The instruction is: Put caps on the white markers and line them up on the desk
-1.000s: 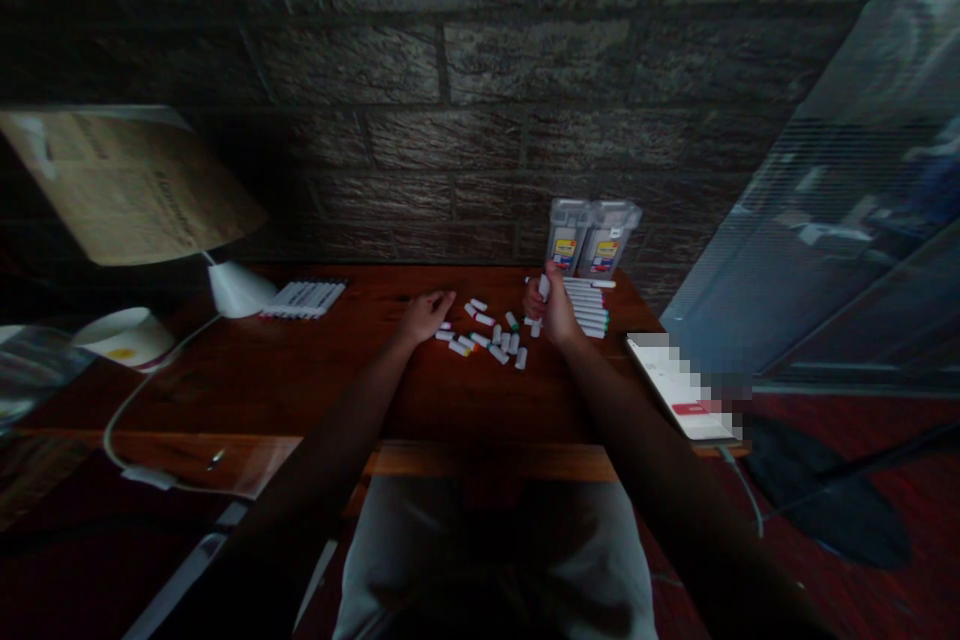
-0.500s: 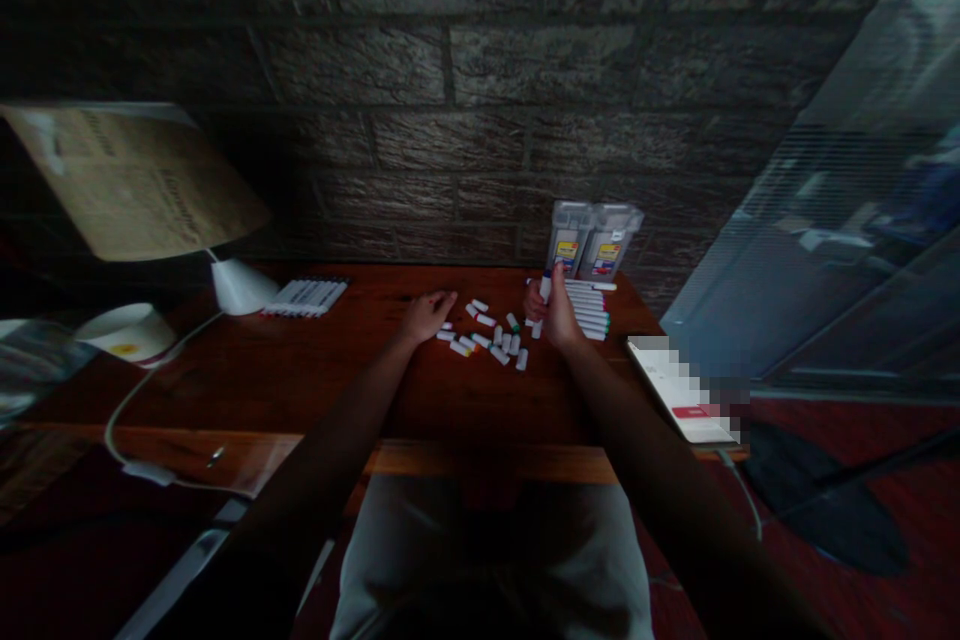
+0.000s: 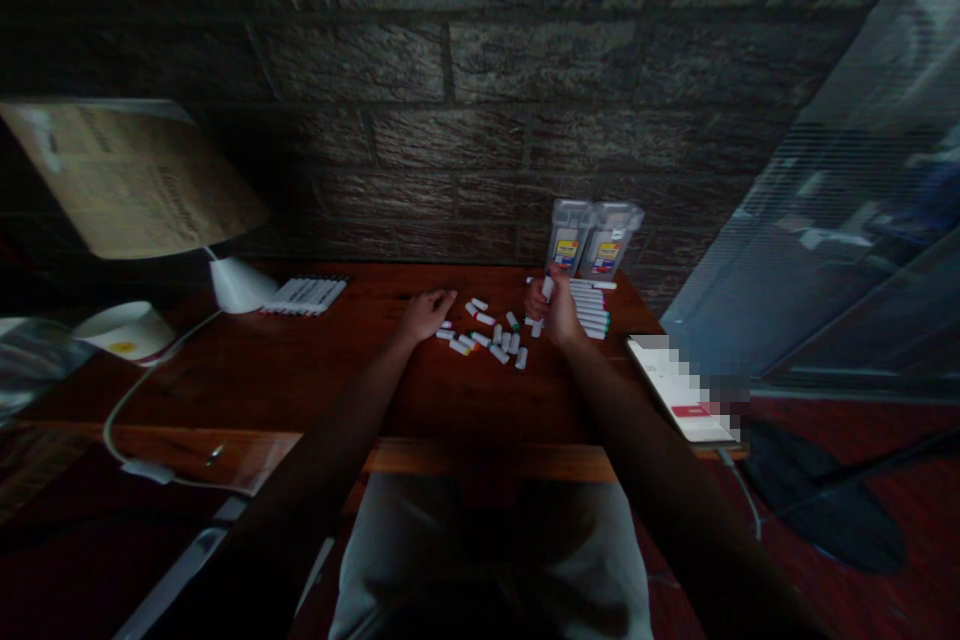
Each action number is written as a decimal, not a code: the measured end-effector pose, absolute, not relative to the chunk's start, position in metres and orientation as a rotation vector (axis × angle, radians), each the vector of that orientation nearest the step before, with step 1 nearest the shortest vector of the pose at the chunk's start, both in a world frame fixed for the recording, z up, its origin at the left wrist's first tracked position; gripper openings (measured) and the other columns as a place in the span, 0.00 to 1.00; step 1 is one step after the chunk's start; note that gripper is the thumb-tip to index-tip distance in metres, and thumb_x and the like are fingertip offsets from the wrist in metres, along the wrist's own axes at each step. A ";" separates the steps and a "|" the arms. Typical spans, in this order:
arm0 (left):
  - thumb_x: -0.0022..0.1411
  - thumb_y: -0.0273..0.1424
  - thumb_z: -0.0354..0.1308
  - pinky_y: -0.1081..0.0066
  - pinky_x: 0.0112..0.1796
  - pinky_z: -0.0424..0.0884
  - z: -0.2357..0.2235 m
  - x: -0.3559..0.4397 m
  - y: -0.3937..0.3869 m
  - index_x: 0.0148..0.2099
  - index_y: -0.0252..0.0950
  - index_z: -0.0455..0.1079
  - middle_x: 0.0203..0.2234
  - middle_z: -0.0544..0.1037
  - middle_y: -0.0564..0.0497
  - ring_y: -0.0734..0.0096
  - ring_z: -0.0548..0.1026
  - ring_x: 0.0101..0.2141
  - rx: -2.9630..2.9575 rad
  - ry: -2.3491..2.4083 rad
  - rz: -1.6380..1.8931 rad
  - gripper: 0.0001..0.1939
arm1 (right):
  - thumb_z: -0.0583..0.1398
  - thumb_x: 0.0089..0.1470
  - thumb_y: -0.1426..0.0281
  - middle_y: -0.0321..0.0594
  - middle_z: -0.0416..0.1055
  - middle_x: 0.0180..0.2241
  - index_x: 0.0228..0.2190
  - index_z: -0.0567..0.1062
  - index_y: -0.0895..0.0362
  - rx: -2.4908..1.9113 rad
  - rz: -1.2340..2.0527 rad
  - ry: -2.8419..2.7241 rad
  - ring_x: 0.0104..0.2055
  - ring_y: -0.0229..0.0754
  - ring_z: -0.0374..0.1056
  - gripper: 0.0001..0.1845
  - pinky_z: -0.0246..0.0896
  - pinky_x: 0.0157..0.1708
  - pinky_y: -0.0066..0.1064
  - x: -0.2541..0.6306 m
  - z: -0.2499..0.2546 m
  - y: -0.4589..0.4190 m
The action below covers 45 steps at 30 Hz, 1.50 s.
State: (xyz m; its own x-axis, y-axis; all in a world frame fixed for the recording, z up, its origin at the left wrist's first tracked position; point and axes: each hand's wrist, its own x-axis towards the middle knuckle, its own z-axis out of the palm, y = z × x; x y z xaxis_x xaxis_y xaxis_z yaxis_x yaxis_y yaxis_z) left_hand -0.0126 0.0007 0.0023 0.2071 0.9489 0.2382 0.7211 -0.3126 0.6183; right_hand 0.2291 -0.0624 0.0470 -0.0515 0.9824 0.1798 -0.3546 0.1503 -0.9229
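Note:
My right hand (image 3: pixel 561 310) is wrapped around a white marker (image 3: pixel 548 288), held roughly upright, with the thumb over its upper end. The marker's lower part is hidden by the fingers. Just behind and right of this hand lies a row of white markers (image 3: pixel 592 309) with coloured ends. My left hand (image 3: pixel 427 314) rests on the table, fingers loosely stretched and holding nothing. Between the hands are scattered several short white marker caps (image 3: pixel 514 343), some with coloured ends; a yellow-tipped cap (image 3: pixel 459 347) lies near my left hand.
Two clear plastic cases (image 3: pixel 608 242) stand against the brick wall. Another marker row (image 3: pixel 306 296) lies left on the wooden table (image 3: pixel 300 380). Farther left are a lamp (image 3: pixel 238 286), its cord and a paper cup (image 3: pixel 129 332). A white booklet or box (image 3: pixel 667 380) occupies the right edge.
My right thumb has shifted over the upper end of the marker, and the dark top seen before is now mostly covered. My left hand stays in place.

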 end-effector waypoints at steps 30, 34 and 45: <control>0.70 0.43 0.49 0.72 0.52 0.69 0.002 -0.013 0.001 0.52 0.40 0.77 0.50 0.80 0.49 0.62 0.77 0.51 2.104 1.566 0.834 0.20 | 0.50 0.49 0.31 0.27 0.41 0.11 0.13 0.52 0.52 -0.786 1.295 -1.085 0.13 0.31 0.39 0.39 0.37 0.12 0.29 0.227 0.047 -0.063; 0.71 0.43 0.48 0.70 0.51 0.69 0.002 -0.012 0.001 0.52 0.39 0.77 0.49 0.80 0.47 0.60 0.77 0.50 2.105 1.551 0.839 0.21 | 0.49 0.48 0.30 0.27 0.39 0.11 0.13 0.52 0.53 -0.792 1.292 -1.098 0.13 0.31 0.38 0.40 0.35 0.13 0.29 0.227 0.049 -0.065; 0.70 0.45 0.47 0.70 0.49 0.71 -0.004 -0.014 0.007 0.51 0.40 0.77 0.47 0.81 0.48 0.61 0.78 0.48 2.112 1.551 0.834 0.22 | 0.46 0.48 0.29 0.27 0.40 0.12 0.14 0.51 0.52 -0.797 1.298 -1.111 0.13 0.32 0.38 0.40 0.35 0.13 0.29 0.225 0.048 -0.066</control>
State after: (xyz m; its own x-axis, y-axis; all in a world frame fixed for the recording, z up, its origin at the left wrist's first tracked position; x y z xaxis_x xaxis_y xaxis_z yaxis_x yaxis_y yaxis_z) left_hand -0.0144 0.0067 -0.0043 0.2110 0.9493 0.2329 0.7178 -0.3122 0.6223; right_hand 0.2250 -0.0661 0.0475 -0.0756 0.9809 0.1792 -0.3281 0.1452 -0.9334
